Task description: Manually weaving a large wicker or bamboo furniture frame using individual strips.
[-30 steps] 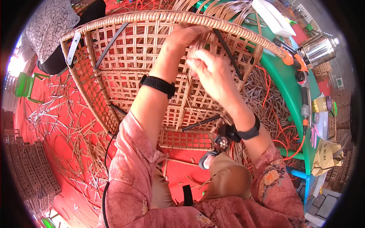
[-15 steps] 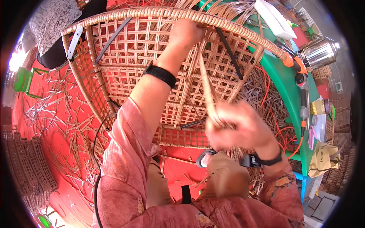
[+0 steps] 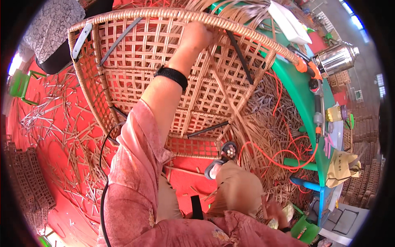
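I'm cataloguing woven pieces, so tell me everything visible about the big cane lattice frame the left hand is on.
The frame is a large open lattice of tan cane strips woven in square gaps, bound by a thick wrapped rim that curves across the top. It stands tilted over the red floor, and loose strips hang from its middle. Dark bars cross it at upper left, upper right and bottom. The left hand grips its top rim. A denser woven panel sits at its lower edge.

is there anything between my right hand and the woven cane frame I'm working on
Yes. Your right hand is low beside your hip, and your bent knee lies between it and the woven cane frame. Loose cane strips and an orange hose also lie along that side. Your left hand already grips the frame's rim.
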Motion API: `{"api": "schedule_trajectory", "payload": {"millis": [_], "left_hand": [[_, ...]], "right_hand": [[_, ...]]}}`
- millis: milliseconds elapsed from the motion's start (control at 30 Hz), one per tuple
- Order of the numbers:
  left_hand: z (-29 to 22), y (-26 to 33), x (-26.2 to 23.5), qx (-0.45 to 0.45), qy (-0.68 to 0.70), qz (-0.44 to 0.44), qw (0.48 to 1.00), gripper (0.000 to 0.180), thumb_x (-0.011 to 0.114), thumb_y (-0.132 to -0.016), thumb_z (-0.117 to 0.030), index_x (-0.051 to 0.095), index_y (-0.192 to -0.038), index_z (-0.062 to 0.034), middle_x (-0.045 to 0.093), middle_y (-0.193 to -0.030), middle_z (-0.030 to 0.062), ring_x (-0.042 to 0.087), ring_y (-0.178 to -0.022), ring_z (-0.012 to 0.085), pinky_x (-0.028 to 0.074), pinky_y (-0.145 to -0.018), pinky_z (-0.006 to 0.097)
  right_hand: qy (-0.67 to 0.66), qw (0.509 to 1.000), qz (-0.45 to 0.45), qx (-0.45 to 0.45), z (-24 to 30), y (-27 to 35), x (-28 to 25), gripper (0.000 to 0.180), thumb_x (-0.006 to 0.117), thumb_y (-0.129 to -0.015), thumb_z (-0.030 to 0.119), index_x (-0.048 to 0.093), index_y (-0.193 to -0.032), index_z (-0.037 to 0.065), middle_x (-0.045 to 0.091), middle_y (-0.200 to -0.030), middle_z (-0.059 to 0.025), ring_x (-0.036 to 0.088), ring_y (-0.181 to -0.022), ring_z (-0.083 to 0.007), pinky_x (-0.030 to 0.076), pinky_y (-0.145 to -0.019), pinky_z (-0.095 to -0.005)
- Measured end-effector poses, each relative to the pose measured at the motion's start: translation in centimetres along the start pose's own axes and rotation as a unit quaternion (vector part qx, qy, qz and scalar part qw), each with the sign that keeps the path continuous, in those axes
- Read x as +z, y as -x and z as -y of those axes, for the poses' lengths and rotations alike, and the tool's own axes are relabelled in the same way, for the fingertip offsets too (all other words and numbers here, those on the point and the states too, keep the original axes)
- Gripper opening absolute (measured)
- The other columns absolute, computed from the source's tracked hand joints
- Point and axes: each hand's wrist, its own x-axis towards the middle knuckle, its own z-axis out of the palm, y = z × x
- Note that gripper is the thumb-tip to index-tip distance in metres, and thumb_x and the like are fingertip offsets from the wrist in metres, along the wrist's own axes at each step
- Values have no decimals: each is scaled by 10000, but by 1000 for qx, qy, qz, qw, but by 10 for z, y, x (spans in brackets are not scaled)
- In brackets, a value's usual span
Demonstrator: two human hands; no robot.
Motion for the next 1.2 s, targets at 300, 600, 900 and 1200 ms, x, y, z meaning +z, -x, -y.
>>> {"api": "schedule_trajectory", "payload": {"millis": [300,600,900,1200], "left_hand": [[30,13,-3,-23,93,-23,995,231,672,-797,-180,727,-993,-71,706,-892,167,690,-826,287,543,-767,375],[4,14,-1,-137,304,47,942,176,624,-871,-113,692,-941,33,696,-741,103,674,-648,150,547,-590,287],[4,19,-6,-183,117,0,976,315,721,-777,-362,747,-861,-59,719,-843,130,693,-853,274,543,-789,382],[-12,37,-42,-148,0,46,988,493,759,-714,-501,734,-987,-92,699,-1009,153,669,-983,275,520,-847,364]], "right_hand": [[208,868,-99,-441,368,-27,176,297,613,-910,158,593,-1162,2,632,-1129,-93,603,-994,-150,486,-838,-298],[123,718,-178,-661,625,-40,345,369,596,-887,140,547,-1197,-54,680,-1000,-176,661,-914,-238,517,-789,-330],[27,811,134,-570,628,-31,335,258,494,-930,53,576,-1171,8,686,-950,-81,687,-814,-163,571,-705,-287],[53,786,221,-575,619,-11,328,428,488,-905,19,476,-1333,48,648,-1068,-132,651,-977,-220,558,-822,-373]]}}
